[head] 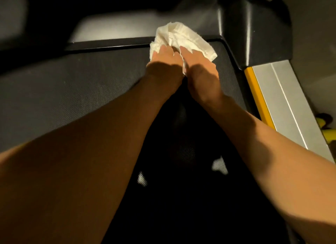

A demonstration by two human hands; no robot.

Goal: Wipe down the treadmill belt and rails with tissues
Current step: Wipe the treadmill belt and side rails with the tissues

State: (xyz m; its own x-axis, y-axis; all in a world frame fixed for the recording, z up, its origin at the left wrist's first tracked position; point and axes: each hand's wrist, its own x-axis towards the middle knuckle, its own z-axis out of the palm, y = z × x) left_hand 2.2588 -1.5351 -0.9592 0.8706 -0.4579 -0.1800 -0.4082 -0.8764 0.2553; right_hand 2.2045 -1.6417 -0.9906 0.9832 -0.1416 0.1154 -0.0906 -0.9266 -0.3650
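Tissue (181,39) under both hands' grip.

A crinkled paper tissue (181,39), a matt textured belt (72,90), a glossy plastic cover (254,30) and a brushed metal rail (283,98) are seen.

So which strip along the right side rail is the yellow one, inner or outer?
The inner strip, hugging the belt; the outer one is plain silver.

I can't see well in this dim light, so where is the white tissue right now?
The crumpled white tissue lies upper centre under both hands, at the black treadmill belt's far end, near the black corner housing.
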